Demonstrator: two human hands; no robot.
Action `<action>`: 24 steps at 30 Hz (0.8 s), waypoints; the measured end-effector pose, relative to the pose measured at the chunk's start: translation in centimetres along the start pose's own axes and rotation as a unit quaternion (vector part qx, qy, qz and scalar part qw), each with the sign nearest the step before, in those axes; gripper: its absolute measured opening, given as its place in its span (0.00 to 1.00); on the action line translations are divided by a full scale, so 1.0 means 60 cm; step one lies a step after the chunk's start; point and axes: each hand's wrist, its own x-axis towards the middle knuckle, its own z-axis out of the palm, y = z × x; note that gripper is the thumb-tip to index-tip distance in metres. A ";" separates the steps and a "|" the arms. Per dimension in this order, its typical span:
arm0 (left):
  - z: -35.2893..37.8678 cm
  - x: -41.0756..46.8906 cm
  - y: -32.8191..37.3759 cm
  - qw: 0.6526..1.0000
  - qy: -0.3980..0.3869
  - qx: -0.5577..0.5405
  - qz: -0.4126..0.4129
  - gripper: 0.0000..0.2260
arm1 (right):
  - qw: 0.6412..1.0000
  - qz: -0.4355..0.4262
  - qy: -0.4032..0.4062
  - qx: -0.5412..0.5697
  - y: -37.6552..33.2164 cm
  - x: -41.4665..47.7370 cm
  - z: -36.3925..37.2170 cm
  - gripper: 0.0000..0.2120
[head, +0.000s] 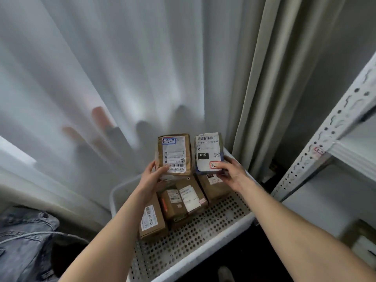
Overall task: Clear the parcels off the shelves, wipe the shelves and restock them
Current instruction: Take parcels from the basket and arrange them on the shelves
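Brown cardboard fills most of the middle of the view: a small parcel [176, 153] with a blue-edged sticker reading "3-3-8" is held upright in the left hand [151, 176], the thumb lying across its lower front edge and the fingers curled round behind it. Just beside it, almost touching, the right hand [231, 169] grips a second parcel [208, 151] whose front is nearly all white label, with a black "010" block and a red-edged sticker at the lower corner. The thumb presses on that sticker and the fingers wrap the side and back. Both parcels are lifted above a white perforated tray [213, 220], at its far end. In the tray lie more boxes: a long brown one [151, 220] at the near left, two stacked and overlapping in the middle [175, 204] [192, 195], and another [215, 185] under the right hand – each with a white shipping label. To the right stands a pale metal shelf unit [325, 143] with punched uprights; the shelf surfaces that show carry no parcels, though a box is blurred at the lower right edge. Behind the tray hangs a sheer white curtain [101, 68], with a heavier beige curtain [264, 78] next to it. A denim garment [24, 237] lies at the lower left.
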 end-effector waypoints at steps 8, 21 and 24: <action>0.050 -0.081 -0.014 0.996 -0.081 0.023 0.033 0.29 | 0.994 -0.045 0.089 0.055 0.025 -0.159 -0.072 0.23; 0.287 -0.231 -0.025 0.976 -0.203 0.058 0.050 0.25 | 0.963 -0.115 0.206 0.129 0.008 -0.408 -0.278 0.21; 0.367 -0.288 -0.043 0.972 -0.220 0.066 0.053 0.26 | 0.955 -0.126 0.223 0.146 0.014 -0.486 -0.349 0.17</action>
